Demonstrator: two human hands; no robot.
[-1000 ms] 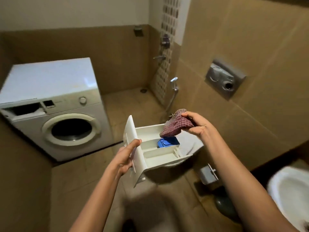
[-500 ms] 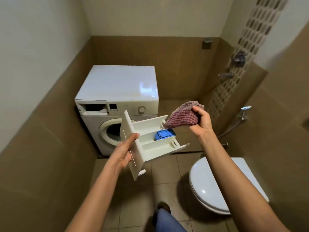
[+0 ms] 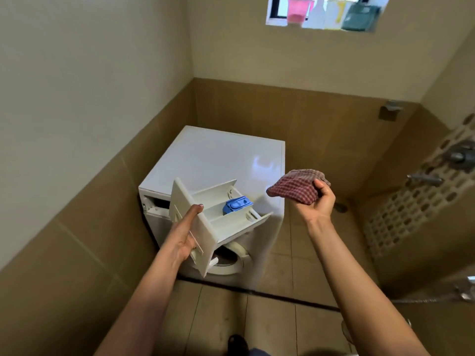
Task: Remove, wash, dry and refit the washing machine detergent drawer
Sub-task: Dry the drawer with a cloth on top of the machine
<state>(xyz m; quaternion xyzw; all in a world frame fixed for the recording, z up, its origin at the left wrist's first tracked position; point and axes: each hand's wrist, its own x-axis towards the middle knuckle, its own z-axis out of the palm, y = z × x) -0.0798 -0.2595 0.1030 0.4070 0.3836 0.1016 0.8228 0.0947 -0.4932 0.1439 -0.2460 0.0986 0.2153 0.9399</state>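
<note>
Swung aside, cloth (image 3: 295,187) in right hand (image 3: 318,205) now clear of drawer (image 3: 230,226) edge

A pink tub (image 3: 298,10) stands on the window ledge (image 3: 276,21), a metal spout (image 3: 425,179) at right.

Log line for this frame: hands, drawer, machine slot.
left hand: grips detergent drawer at its front | right hand: holds checked cloth, apart from drawer | washing machine slot: open, drawer out | step: refit pending
</note>
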